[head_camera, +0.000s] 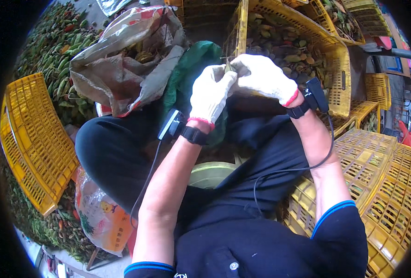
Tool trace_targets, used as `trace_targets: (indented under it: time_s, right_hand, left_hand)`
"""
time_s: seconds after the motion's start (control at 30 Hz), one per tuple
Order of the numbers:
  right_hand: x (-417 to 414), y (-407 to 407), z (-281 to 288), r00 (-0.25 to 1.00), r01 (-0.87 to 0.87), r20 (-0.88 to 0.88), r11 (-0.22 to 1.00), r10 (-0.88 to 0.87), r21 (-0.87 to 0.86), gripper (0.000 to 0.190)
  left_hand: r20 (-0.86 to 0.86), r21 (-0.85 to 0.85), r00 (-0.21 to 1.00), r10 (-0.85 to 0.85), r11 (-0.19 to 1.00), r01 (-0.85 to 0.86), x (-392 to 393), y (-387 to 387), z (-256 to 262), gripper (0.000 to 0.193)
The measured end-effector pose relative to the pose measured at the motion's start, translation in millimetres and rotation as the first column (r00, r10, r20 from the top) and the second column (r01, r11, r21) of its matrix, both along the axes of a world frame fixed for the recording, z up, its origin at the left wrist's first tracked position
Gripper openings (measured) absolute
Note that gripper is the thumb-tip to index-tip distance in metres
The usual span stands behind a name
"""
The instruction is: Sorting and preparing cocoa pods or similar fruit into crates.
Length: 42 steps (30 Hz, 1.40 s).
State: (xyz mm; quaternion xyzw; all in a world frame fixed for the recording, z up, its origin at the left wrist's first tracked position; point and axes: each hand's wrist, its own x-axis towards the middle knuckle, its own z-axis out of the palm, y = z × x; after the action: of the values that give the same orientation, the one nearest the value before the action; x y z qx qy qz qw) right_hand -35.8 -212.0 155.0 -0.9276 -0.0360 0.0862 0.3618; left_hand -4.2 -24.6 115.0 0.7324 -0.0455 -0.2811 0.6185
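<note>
In white knit gloves with red cuffs, my left hand (213, 91) and my right hand (263, 79) meet over the front edge of a yellow plastic crate. A small greenish-brown pod (230, 67) is pinched between their fingertips, touched by both. Dry-looking pods and leaves (292, 52) lie inside the yellow crate (342, 76) beyond my right hand. Green mesh or cloth (188, 69) hangs beside my left hand. To its left a woven plastic sack (97, 74) gapes, with brownish plant matter (143, 52) inside. Some fingers are hidden behind the gloves.
A large heap of green pods (64, 59) spreads at the left, under a tilted yellow crate (38, 139). A printed plastic bag (101, 215) lies beside my left knee. Yellow crates with slotted sides (393, 173) stand at the right. Cables run from devices strapped to both wrists.
</note>
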Motion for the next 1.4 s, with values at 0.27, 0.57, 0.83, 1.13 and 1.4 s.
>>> trace_targets:
  time_s: [0.27,0.57,0.83,1.13,1.4]
  right_hand:
    - [7.3,9.5,-18.5,0.975,0.033,-0.218,0.953,0.035,0.302,0.039]
    - [7.8,7.2,-16.2,0.901,0.202,-0.429,0.818,0.059,0.538,0.035]
    - [9.6,21.9,-28.0,0.992,-0.123,0.019,0.987,0.122,0.108,0.038]
    - [-7.1,46.0,-45.8,0.96,-0.133,0.205,0.953,0.193,-0.273,0.04]
    - [-0.4,50.4,-41.3,0.961,-0.175,0.172,0.958,0.216,-0.227,0.037]
  left_hand:
    - [0.244,0.257,0.97,-0.013,0.965,-0.051,-14.2,8.3,-8.8,0.03]
    - [-0.143,-0.219,0.989,0.044,0.973,-0.075,-0.6,21.5,-34.2,0.029]
    - [-0.505,-0.54,0.861,0.06,0.756,-0.369,4.6,20.7,-61.7,0.031]
    - [-0.738,-0.663,0.586,-0.336,0.525,-0.534,-0.9,24.0,-66.4,0.03]
    - [-0.678,-0.555,0.715,-0.171,0.757,-0.345,1.9,25.4,-78.4,0.027]
